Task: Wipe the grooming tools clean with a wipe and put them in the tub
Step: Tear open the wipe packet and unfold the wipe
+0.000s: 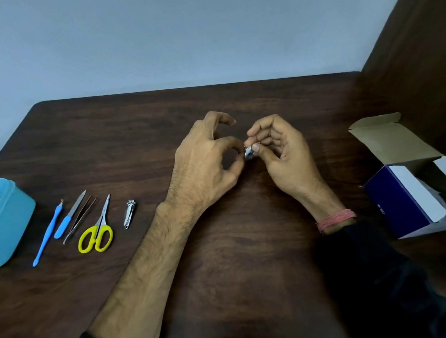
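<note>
Pinched between both hands, left and right, above mid-table: a small silvery packet. Bare wood all round. Lined up far left, five tools beside the blue tub at the edge.

tub cut off left, box cut off right

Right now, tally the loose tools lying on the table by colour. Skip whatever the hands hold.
Blue-handled: 2, cuticle pusher and nail file
Yellow-handled: 1, scissors
Bare metal: 2, tweezers and nail clipper
Total: 5, all lying beside the blue tub, none visibly in it.
</note>
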Available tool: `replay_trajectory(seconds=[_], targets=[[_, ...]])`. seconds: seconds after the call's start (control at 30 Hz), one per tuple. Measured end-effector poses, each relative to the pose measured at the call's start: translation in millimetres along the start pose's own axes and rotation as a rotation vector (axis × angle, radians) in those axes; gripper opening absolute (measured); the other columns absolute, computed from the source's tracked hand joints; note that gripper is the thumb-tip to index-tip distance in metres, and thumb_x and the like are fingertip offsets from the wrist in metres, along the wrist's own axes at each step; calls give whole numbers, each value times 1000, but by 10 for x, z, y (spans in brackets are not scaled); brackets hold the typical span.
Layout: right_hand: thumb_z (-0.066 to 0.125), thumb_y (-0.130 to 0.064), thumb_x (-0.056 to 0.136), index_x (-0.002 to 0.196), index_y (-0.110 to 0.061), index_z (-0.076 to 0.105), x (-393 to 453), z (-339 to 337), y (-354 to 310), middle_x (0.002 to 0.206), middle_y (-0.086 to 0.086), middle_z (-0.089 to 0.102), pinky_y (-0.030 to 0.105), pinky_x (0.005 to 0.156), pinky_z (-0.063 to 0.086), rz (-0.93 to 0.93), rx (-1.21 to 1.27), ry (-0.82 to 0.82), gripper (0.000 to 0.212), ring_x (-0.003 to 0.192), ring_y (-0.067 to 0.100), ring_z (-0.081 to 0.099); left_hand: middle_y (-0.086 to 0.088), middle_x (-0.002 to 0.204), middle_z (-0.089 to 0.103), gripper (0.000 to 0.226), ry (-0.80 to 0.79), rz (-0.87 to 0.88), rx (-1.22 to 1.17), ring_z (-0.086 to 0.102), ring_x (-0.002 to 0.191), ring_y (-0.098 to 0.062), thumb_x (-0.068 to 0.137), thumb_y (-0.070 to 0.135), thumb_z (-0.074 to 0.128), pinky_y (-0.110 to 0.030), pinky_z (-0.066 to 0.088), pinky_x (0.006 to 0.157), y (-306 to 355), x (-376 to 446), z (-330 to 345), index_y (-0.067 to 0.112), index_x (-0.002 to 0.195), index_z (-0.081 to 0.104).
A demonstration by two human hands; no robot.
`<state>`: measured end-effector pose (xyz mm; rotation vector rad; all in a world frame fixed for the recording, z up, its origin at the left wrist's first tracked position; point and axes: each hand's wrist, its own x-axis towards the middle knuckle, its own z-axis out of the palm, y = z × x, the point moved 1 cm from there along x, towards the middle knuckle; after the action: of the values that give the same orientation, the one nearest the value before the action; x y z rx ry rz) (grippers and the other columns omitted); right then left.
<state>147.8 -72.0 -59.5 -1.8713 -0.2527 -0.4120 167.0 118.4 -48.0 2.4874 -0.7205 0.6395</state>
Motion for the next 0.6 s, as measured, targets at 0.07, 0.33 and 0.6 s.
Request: replay_trajectory(seconds=[0.07,0.33,0.6], targets=[[66,12,98,114,-14,68,1,0,7,100,2,77,46,94,64,3,6,-2,31,99,20,76,3,146,61,20,-12,28,-17,60,108,-18,92,45,78,-46,59,81,-15,2,7,25,96,83],[67,11,99,117,-14,66,12,-15,20,100,3,79,46,92,64,10,44,21,31,99,22,77,4,156,61,11,39,68,-45,63,105,-18,90,37,87,-46,48,89,-40,9,-9,35,101,89],[67,10,99,119,-14,65,12,-24,12,101,5,78,45,94,62,15,65,9,32,101,22,76,5,151,62,13,8,67,-67,61,105,-16,91,40,83,-50,50,93,-3,9,-12,32,100,87]])
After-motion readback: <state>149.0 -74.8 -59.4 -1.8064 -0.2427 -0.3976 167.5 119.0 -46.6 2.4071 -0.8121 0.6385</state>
